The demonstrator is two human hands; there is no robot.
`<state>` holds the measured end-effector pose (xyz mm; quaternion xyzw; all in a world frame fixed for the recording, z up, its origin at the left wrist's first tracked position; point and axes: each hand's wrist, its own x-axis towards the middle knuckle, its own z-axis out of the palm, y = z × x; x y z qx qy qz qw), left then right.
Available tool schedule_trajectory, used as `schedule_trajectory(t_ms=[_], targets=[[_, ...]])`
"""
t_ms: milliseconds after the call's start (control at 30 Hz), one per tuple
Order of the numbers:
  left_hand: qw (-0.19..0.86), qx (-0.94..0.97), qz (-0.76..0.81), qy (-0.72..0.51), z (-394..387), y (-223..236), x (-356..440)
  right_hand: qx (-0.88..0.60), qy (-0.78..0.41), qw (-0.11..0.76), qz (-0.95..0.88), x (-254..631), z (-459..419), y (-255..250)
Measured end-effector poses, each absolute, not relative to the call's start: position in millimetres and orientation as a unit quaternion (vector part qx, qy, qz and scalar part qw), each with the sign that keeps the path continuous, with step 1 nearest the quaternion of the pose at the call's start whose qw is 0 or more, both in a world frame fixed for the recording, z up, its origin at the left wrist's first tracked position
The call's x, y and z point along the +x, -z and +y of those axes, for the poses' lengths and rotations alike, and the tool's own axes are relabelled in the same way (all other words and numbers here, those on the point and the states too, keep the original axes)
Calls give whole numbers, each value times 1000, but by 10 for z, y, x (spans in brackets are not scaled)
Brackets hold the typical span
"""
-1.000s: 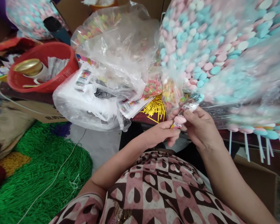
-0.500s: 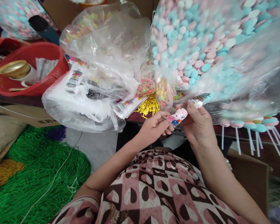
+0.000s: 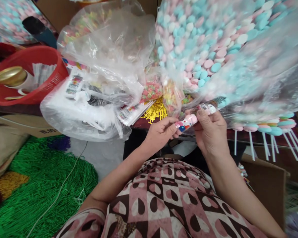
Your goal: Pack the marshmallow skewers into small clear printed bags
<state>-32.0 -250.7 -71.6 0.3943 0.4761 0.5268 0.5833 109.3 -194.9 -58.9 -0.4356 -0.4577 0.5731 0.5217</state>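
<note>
Clear packet [image 3: 190,121] now shows its printed end [image 3: 183,126] flat and in plain view; a second ago that end is mostly hidden at the left hand [image 3: 160,134]. Whole scene slides toward 9 o'clock too, so the camera likely turns a bit.

Clock centred on packet, which is up in both hands at the near edge of the bench [image 3: 142,123]. Left hand at 8: thumb and fingertips closed, pinching the printed end. Right hand [image 3: 212,130] at 3 to 4: closed, thumb pressed over fingers on the other end. Barcode label [image 3: 203,106] sits above the right thumb; can't tell if it's the same wrap.

Doing it well: pinch film only, no squeeze on the pink pieces [image 3: 193,117]. Even tension from both ends, no hard tug; thin film probably splits first. Printed side in sight helps check it's straight.

Further out: gold ties [image 3: 155,110] at 10, easy to sweep with left knuckles. Lollipops [image 3: 275,130] at 3, sticks overhanging the edge; mind the right forearm. Small yellow candy bag [image 3: 172,95] at 11. Big candy bag [image 3: 208,49] at 1, loose plastic near right fingers; don't snag it.
</note>
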Motion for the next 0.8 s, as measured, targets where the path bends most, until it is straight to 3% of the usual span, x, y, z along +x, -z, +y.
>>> schedule_trajectory(t_ms=[133, 300, 467, 567, 700, 800], targets=[[620, 338, 454, -543, -2481, 697, -312, -428, -557, 509, -497, 1073, -1977, 613], [428, 469, 588, -501, -2528, 715, -366, -457, -595, 488, -446, 1074, -1975, 654], [509, 459, 535, -494, -2597, 645, -535, -440, -598, 520, -422, 1060, -1989, 615], [481, 507, 526, -485, -2570, 519, -513, -424, -561, 554, -446, 1041, -2013, 592], [424, 590, 557, -401, -2474, 472, -356, -433, -515, 536, -509, 1017, -2055, 588], [440, 577, 573, -380, -2434, 533, -282, -441, -508, 522, -524, 1031, -2057, 570]])
